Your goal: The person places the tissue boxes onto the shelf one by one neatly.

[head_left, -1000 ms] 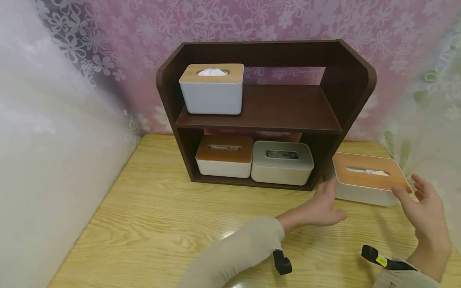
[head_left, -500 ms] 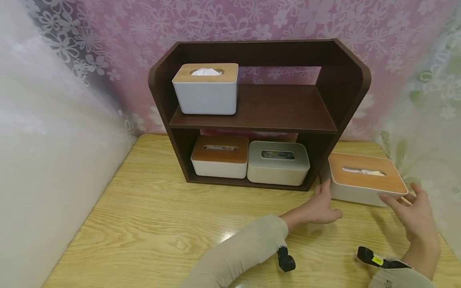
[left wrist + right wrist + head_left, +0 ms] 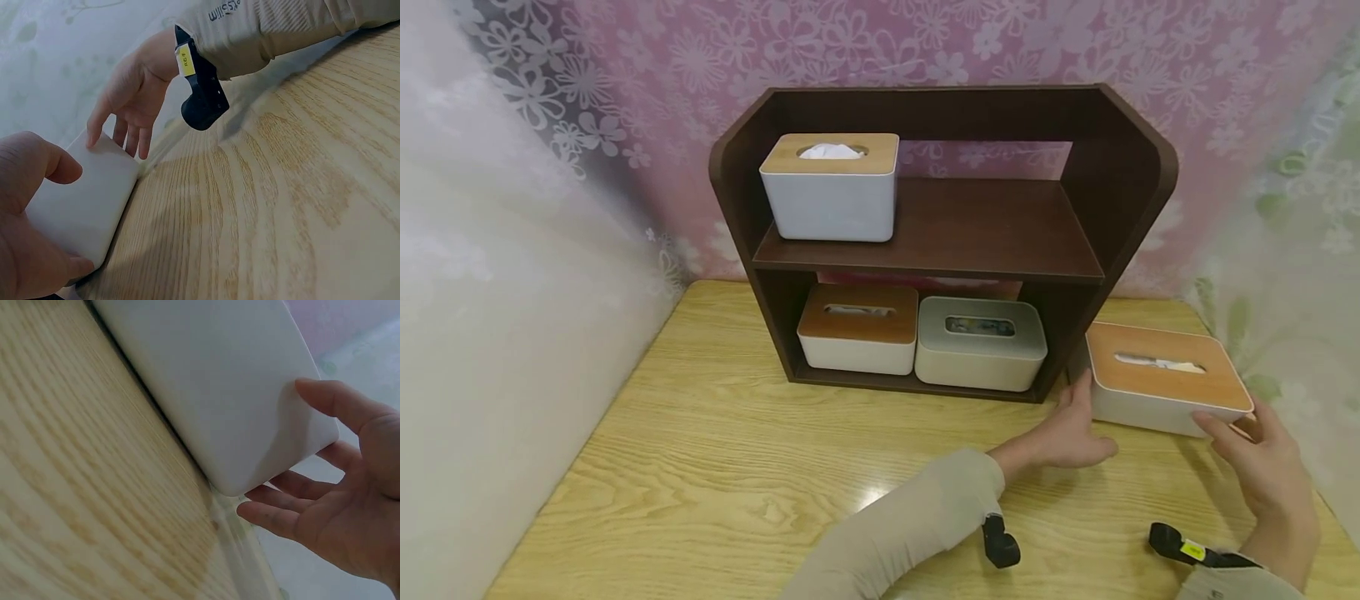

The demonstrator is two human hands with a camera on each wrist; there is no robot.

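A tissue box (image 3: 1165,360) with an orange-brown wooden lid and pale sides sits on the table, right of the dark shelf. My left hand (image 3: 1071,429) is at its left end, fingertips against the side and the thumb sticking out, apart from the box. At the right front corner, my right hand (image 3: 1262,458) holds the box, thumb on the front face and fingers around the right end. In the right wrist view that thumb presses the white wall (image 3: 212,381), with the fingers bent past the edge. The left wrist view shows both hands at the box's white front (image 3: 81,200).
The two-tier dark brown shelf (image 3: 1000,225) stands against a pink floral backdrop. A white tissue box (image 3: 833,200) is on its upper tier. Below are a brown-lidded box (image 3: 859,346) and a grey-green-lidded box (image 3: 981,358). A pale curtain (image 3: 1292,333) hangs close on the right.
My right hand has come in leftward onto the box's right front corner. My left hand has closed the small gap to its left side. The box itself stays in place beside the shelf.
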